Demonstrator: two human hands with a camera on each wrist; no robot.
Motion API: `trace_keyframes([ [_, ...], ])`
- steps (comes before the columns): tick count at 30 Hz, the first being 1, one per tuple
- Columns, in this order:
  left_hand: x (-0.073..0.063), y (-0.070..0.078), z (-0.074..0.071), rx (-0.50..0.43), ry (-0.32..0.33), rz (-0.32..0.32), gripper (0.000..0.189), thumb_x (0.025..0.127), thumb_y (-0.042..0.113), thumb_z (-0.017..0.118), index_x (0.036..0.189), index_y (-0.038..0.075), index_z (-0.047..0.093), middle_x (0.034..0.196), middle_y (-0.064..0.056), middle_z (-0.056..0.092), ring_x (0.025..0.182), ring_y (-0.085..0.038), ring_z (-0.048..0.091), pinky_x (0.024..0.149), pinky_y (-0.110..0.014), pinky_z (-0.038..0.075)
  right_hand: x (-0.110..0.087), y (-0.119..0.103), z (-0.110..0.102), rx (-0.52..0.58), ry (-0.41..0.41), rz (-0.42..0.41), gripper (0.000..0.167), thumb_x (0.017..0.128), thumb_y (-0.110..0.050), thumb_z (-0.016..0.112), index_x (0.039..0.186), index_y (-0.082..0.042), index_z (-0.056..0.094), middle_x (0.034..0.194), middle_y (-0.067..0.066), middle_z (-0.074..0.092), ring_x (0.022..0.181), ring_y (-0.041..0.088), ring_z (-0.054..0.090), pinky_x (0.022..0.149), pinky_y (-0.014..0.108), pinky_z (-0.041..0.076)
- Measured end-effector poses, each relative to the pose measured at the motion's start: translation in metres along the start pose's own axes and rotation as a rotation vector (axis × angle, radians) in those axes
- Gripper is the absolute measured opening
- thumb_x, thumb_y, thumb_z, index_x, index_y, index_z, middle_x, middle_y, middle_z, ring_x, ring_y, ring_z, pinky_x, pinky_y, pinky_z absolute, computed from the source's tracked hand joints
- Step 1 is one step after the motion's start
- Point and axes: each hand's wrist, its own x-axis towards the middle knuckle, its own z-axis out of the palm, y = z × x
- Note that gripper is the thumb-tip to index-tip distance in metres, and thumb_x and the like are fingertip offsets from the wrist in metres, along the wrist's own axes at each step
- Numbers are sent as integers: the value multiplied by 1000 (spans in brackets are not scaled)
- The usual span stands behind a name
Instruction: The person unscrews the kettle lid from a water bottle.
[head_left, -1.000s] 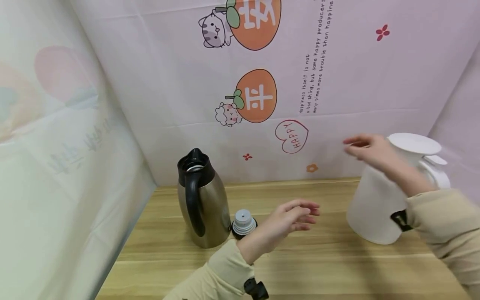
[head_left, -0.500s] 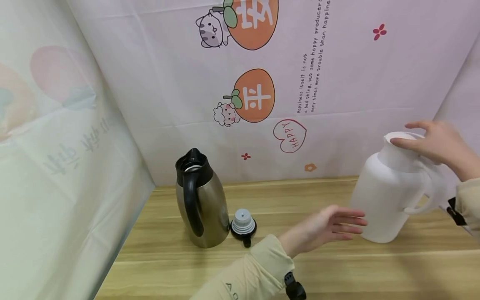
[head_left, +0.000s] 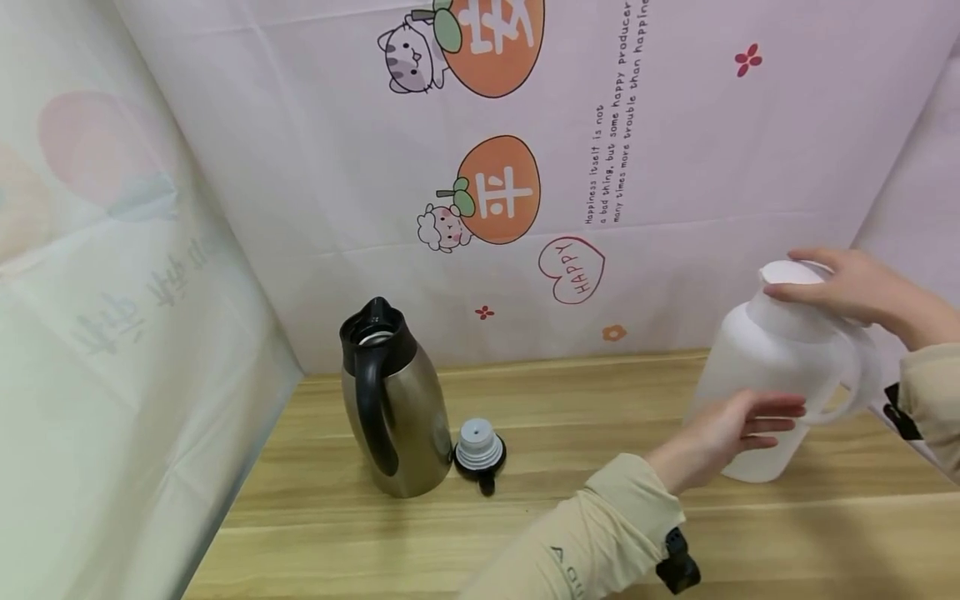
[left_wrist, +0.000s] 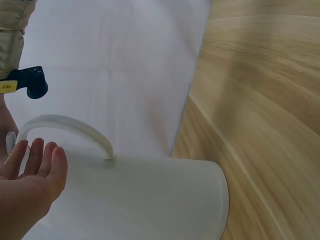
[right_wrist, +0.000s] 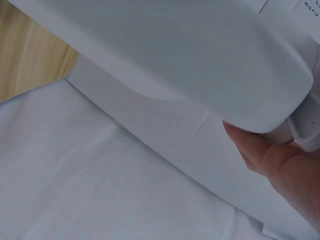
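On the right of the table stands a white vacuum jug (head_left: 750, 358) with a looped handle (left_wrist: 75, 125). My right hand (head_left: 862, 287) grips it at the top from above, the thumb on the near side of its lid (head_left: 787, 273) and fingers on the far side; part of the lid is hidden. Before the jug's body, my left hand (head_left: 723, 437) has its fingers extended; in the left wrist view they overlap the body near the handle, and I cannot tell whether they touch.
To the left stands a steel vacuum jug (head_left: 408, 417) with a black handle, its top uncovered. Beside it lies a grey and black stopper (head_left: 478, 450), grey side up. Printed cloth (head_left: 337, 167) hangs behind the wooden table (head_left: 540, 533).
My right hand has come right and onto the white jug's top, now holding it there. My left hand has moved right, from near the stopper to the white jug.
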Motion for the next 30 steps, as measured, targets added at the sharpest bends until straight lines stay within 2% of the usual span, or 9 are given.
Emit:
trace_keyframes([
  [4,13,1,13,-2,47,38,46,98,25,32,133,6,55,138,-5,57,126,-16,53,99,-22,45,-1,-3,-2,-19,0,10,91,92,-56,49,146,9,15,137,51,16,114,60,30,70,55,47],
  [8,23,1,25,63,91,50,47,97,25,31,135,10,54,138,3,56,125,-7,52,99,-21,44,-1,-4,-1,-28,5,19,93,91,-57,49,146,10,15,135,52,16,112,58,31,64,45,48],
  [11,29,0,31,124,108,38,50,94,27,29,137,14,53,139,7,55,127,-5,50,97,-20,43,-1,-3,0,-8,-5,28,96,91,-58,48,146,11,12,134,55,12,113,57,28,68,47,46],
  [14,33,-3,31,142,86,40,55,93,30,25,139,14,50,143,5,51,131,-6,47,101,-24,39,-1,-1,1,31,-24,30,98,91,-59,48,146,12,8,135,55,9,115,57,27,76,56,43],
  [19,38,-6,26,150,-10,61,59,94,32,18,143,10,43,149,0,45,136,-7,41,110,-24,32,1,8,0,123,-77,13,98,92,-52,52,148,9,-1,142,50,6,125,61,21,90,70,32],
  [24,40,-9,25,167,-77,107,58,97,29,17,144,3,40,150,-5,42,136,-8,42,106,-14,33,-2,10,0,187,-104,-12,97,93,-45,56,149,5,-5,145,47,3,127,61,17,94,71,27],
  [30,42,-12,25,192,-99,135,59,97,27,16,143,0,39,150,-9,42,136,-11,43,104,-12,34,-5,10,3,203,-83,-6,95,93,-45,55,150,4,-3,147,46,2,127,59,17,93,69,28],
])
